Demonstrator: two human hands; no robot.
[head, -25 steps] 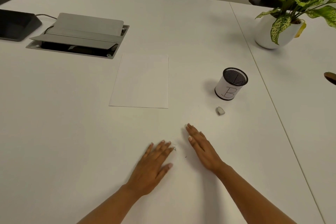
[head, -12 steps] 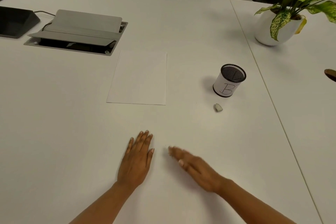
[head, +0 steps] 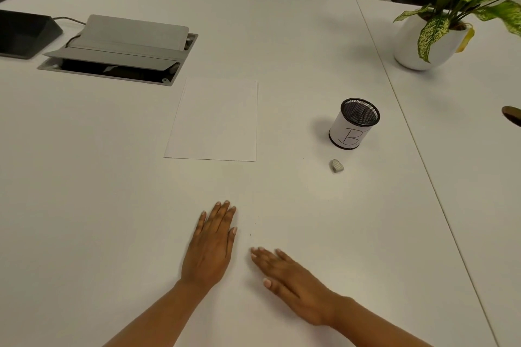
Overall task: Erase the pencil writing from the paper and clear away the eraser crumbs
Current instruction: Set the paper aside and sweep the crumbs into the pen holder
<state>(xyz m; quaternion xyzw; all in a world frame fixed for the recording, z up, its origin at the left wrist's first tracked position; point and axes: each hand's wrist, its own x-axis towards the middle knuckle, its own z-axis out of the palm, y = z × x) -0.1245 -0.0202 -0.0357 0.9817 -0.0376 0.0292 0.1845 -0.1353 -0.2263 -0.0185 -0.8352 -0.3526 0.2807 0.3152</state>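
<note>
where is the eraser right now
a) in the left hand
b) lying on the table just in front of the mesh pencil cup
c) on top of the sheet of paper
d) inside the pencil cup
b: the eraser lies loose on the table, just on the near side of the mesh pencil cup, well right of the paper, and both hands rest flat, holding nothing.

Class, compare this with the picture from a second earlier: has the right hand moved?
Yes. The right hand has slid back and leftward across the table, ending farther from the eraser.
</note>
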